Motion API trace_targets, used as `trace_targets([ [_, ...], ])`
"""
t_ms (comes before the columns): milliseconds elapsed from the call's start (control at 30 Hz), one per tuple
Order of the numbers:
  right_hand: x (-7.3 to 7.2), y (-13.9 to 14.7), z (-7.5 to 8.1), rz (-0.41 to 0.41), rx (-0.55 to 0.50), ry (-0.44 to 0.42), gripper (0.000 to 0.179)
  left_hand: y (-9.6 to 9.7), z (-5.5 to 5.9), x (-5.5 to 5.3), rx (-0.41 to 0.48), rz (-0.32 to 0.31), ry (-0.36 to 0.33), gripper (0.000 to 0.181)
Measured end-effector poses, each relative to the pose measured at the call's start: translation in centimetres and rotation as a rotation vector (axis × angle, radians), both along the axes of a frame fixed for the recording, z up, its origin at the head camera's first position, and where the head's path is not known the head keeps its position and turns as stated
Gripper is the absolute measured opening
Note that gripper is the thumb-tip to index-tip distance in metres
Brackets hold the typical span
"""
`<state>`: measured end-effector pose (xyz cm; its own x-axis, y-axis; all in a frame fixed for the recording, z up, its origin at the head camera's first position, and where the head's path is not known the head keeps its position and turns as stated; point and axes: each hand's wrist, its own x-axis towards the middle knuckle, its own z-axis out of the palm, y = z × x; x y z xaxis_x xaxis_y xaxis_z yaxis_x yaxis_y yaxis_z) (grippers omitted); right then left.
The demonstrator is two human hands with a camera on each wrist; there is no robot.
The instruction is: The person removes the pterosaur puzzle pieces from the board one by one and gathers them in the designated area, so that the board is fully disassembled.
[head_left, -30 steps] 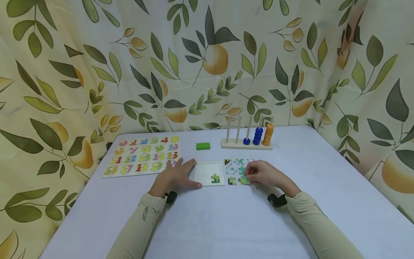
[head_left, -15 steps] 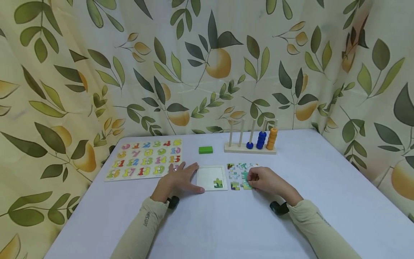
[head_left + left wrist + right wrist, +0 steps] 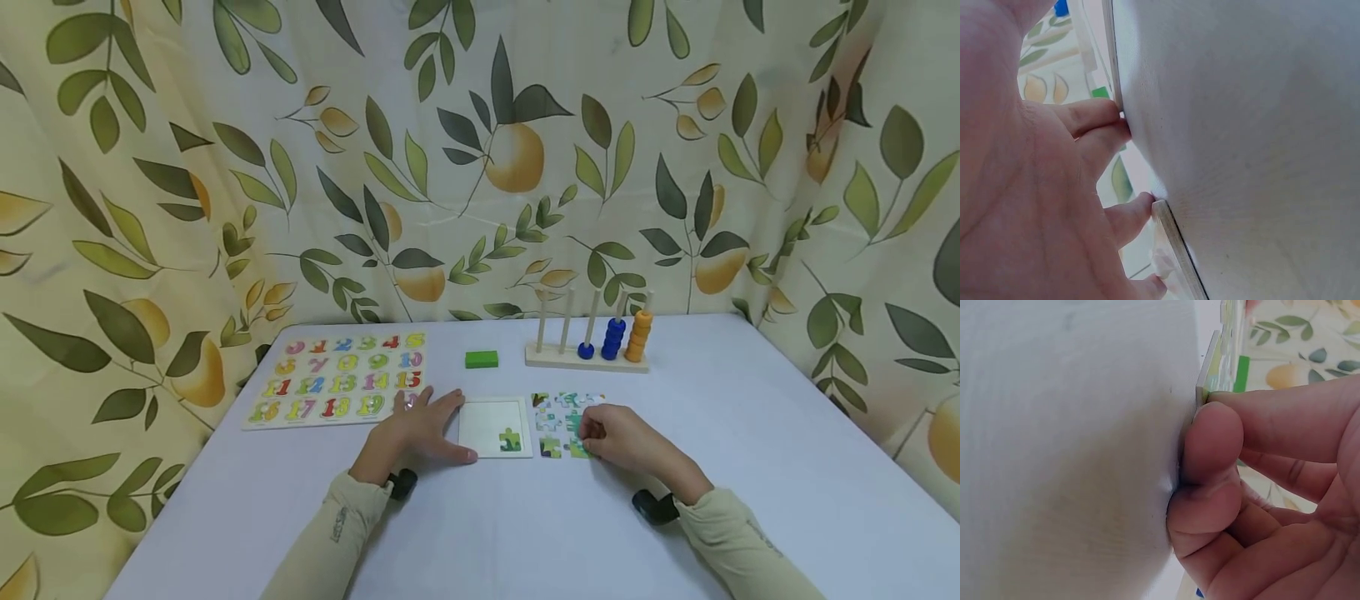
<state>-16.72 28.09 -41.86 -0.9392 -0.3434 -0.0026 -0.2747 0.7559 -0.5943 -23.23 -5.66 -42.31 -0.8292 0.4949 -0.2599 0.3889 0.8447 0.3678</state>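
Observation:
My left hand (image 3: 420,429) lies spread at the left side of a white puzzle tray (image 3: 480,456), thumb at its lower left corner and a finger near the upper left. One green jigsaw piece (image 3: 510,440) sits in the tray's lower right corner. In the left wrist view, fingertips touch the tray's edge (image 3: 1110,50). To the tray's right, loose jigsaw pieces (image 3: 550,425) lie in rows. My right hand (image 3: 626,437), fingers curled, pinches at a green puzzle piece (image 3: 578,450) in the lower right of that group. In the right wrist view, fingertips meet a piece's edge (image 3: 1209,372).
A number board (image 3: 345,383) lies at the left, partly under or behind the left fingers. A green block (image 3: 482,359) stands behind the tray. Farther right is a peg stand (image 3: 555,356) with blue beads (image 3: 612,337) and orange beads (image 3: 639,336). A patterned curtain (image 3: 480,208) rises behind.
The head view has tilted up a little, so everything appears lower. My left hand stays at the tray. My right fingers stay at the lower right piece with only slight shifting.

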Motion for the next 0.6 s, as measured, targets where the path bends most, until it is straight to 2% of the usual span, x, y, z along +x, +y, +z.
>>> trace_targets([
  [167, -0.1, -0.2, 0.1, 0.028, -0.001, 0.040, 0.011, 0.0, -0.2, 0.2, -0.008, 0.001, 0.004, 0.103],
  [300, -1.0, -1.1, 0.6, 0.036, -0.006, 0.065, 0.012, -0.1, -0.2, 0.2, -0.019, 0.004, 0.000, 0.104],
  [367, -1.6, -1.8, 1.0, 0.048, -0.015, 0.072, 0.010, -0.1, 0.0, 0.2, -0.026, 0.002, 0.002, 0.105],
  [400, -1.9, -2.3, 1.2, 0.056, -0.019, 0.073, 0.009, -0.2, -0.4, 0.0, -0.019, -0.005, 0.012, 0.106],
  [533, -2.9, -4.5, 1.9, 0.091, -0.033, 0.061, 0.002, -0.1, -0.1, -0.2, -0.030, -0.007, 0.021, 0.106],
  [600, -3.2, -5.7, 1.9, 0.115, -0.039, 0.037, 0.006, -0.1, -0.1, -0.3, -0.034, 0.002, 0.011, 0.106],
])
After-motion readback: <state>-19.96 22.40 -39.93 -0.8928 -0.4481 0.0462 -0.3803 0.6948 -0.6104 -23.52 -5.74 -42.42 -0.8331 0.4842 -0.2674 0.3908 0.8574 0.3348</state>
